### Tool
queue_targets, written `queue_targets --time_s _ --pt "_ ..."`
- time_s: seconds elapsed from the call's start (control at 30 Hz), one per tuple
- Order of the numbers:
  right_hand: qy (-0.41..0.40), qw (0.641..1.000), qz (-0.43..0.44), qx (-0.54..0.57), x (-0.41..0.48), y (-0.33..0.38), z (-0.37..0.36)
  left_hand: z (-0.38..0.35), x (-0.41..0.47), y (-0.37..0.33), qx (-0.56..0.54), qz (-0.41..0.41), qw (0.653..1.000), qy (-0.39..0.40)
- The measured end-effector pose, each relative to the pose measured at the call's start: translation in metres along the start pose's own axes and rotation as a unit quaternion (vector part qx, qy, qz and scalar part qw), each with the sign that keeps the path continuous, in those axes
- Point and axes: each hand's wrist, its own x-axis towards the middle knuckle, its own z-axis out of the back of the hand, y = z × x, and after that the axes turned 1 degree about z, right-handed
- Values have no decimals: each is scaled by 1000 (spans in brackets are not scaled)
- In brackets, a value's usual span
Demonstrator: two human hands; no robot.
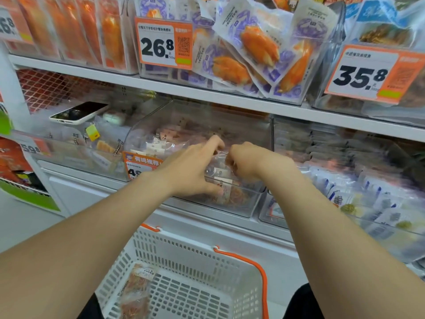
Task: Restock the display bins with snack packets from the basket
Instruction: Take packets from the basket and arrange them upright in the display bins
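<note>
Phone at far left, lying flat on the stock in the left-hand clear bin, with a yellow charm hanging from it. Price label reading 26.8 is clipped to the shelf above.

Low centre: white slotted basket with an orange handle. One loose packet lies against its left wall; the floor beside that packet is bare.

Left hand reaches into the centre bin. Fingers spread wide and fairly straight, thumb down at the bin's front lip, palm over the pile. It presses rather than grips.

Snack packets, clear-wrapped with white labels and orange-brown contents, are heaped in that bin between and under both hands.

Right hand is just beside the left, almost touching it. Fingers curled tight, knuckles up, pinching crinkled clear wrap at the top of the pile.

Purple-and-white packs spill from the bin on the upper shelf. Further right, a lower bin holds blue-and-white packs. Above it, a second label reads 35.8.
</note>
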Motion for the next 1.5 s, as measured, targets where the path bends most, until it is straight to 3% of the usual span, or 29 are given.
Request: queue_targets --time_s 0.13,0.23,0.4,0.5,0.6,0.77,0.87,0.97,1.1,1.33,1.5 --pt "-28 999 -14 43 -2 -2 3 2 4 1 27 -18 999 36" --pt "-107 994 -29 -19 -17 3 1 3 4 1 48 4 998 47" --pt "-51 996 -22 -63 -31 18 1 4 1 -9 95 1 995 40" --pt "-81 995 -56 -19 -39 26 0 1 -2 -16 123 10 992 21" --pt "-123 989 -73 44 -54 42 1 1 -9 -17 100 21 995 9" --pt "-222 974 -16 49 -82 83 -8 13 -29 0 8 13 998 -64" --pt "-148 986 3 76 -94 103 -26 21 -49 13 10 34 995 -91" --pt "-15 996 64 66 -93 111 -50 22 -75 18 41 82 996 -10" --pt "115 987 108 -15 -82 124 -84 1 -107 20 138 101 966 195" --pt "164 974 143 -64 -64 163 -146 -71 -152 70 132 161 898 388" --pt "197 964 161 -78 -51 171 -178 -130 -184 104 102 255 865 421"
